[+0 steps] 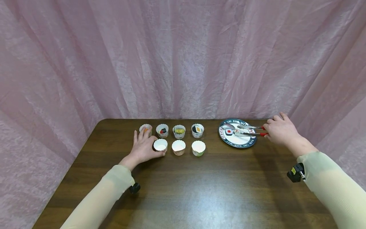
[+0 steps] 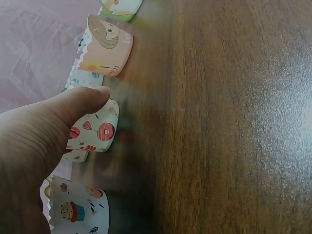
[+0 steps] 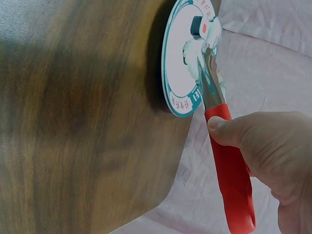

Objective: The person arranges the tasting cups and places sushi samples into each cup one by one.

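Note:
My left hand [image 1: 142, 148] holds an empty paper baking cup [image 1: 160, 145] at the left of the front row, thumb on its near side. In the left wrist view the thumb lies against this cup's donut-printed wall [image 2: 100, 130]. My right hand [image 1: 281, 130] grips the red handles of metal tongs [image 1: 248, 134], which reach left over a round plate [image 1: 240, 146]. Their tips are at a small white sushi piece [image 1: 236, 131]. Beside it sits a sushi piece with a red centre [image 1: 228, 131].
Two more empty cups stand to the right, one pinkish [image 1: 178, 148] and one green [image 1: 198, 148]. Behind is a row of filled cups, including one with a yellow piece [image 1: 179, 131]. A pink curtain [image 1: 183, 63] hangs behind the wooden table [image 1: 183, 190].

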`<state>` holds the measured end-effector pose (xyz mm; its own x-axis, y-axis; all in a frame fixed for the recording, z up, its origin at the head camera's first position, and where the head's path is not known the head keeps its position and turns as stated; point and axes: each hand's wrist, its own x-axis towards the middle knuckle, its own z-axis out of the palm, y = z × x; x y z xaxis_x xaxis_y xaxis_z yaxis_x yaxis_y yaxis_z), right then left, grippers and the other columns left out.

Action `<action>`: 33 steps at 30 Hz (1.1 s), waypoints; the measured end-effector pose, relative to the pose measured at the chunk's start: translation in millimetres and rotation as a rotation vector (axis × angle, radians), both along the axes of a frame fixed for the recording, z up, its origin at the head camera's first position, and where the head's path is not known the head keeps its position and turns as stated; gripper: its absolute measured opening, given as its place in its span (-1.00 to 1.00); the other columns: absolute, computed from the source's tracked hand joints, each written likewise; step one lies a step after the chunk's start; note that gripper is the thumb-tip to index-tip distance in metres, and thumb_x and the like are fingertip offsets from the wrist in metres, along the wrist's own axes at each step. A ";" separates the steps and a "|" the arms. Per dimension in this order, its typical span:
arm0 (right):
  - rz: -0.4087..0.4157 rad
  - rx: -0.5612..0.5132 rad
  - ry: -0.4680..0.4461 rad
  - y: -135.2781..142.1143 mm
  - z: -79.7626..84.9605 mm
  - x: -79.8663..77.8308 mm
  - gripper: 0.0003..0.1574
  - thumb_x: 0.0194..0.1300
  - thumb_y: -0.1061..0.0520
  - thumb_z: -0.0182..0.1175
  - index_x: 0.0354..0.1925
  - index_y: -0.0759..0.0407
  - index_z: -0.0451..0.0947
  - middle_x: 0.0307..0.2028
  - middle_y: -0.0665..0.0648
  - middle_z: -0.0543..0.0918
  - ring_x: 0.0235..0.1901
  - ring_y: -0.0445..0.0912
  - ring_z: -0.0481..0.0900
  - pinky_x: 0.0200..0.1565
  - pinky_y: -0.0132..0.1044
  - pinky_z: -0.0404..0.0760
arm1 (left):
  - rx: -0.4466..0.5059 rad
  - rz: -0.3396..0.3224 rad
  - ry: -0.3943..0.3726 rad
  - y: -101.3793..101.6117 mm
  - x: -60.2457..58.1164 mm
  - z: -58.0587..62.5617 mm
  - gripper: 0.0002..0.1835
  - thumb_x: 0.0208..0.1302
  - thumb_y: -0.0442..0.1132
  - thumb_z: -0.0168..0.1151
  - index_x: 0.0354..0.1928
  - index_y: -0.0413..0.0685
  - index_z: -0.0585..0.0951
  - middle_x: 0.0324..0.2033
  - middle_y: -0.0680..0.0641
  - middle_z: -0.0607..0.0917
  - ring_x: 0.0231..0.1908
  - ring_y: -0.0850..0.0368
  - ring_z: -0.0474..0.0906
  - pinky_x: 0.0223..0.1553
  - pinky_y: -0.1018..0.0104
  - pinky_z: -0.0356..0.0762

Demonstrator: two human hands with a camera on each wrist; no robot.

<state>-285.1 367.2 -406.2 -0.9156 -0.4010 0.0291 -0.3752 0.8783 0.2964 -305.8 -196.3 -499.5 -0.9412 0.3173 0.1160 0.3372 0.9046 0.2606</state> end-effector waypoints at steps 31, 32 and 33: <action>0.009 -0.005 -0.055 5.1 -6.3 -0.5 -0.71 0.13 0.01 0.49 -0.26 0.16 0.69 -0.31 0.13 0.68 -0.06 0.23 0.49 0.26 0.40 0.17 | 0.012 -0.008 0.003 0.1 -2.8 -1.9 -0.30 -0.08 0.40 0.50 -0.04 0.07 0.67 0.55 -0.27 0.11 0.56 -0.28 -0.24 0.41 -0.41 -0.49; 0.011 -0.005 -0.055 5.3 -6.5 -0.6 -0.71 0.14 0.01 0.49 -0.26 0.16 0.68 -0.31 0.13 0.68 -0.06 0.23 0.49 0.26 0.40 0.17 | 0.009 -0.007 0.002 0.2 -2.7 -1.7 -0.30 -0.07 0.41 0.50 -0.04 0.07 0.67 0.55 -0.27 0.11 0.56 -0.28 -0.25 0.41 -0.41 -0.48; 0.013 -0.007 -0.053 5.2 -6.5 -0.5 -0.71 0.14 0.01 0.49 -0.26 0.16 0.68 -0.31 0.12 0.68 -0.06 0.23 0.49 0.26 0.40 0.17 | 0.003 -0.005 0.001 0.4 -2.7 -1.6 -0.30 -0.07 0.41 0.50 -0.04 0.07 0.67 0.55 -0.26 0.11 0.56 -0.28 -0.24 0.41 -0.42 -0.47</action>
<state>-285.6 372.4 -412.8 -0.9106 -0.4130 -0.0164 -0.4018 0.8752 0.2696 -308.5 -195.9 -501.1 -0.9394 0.3220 0.1179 0.3422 0.9019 0.2634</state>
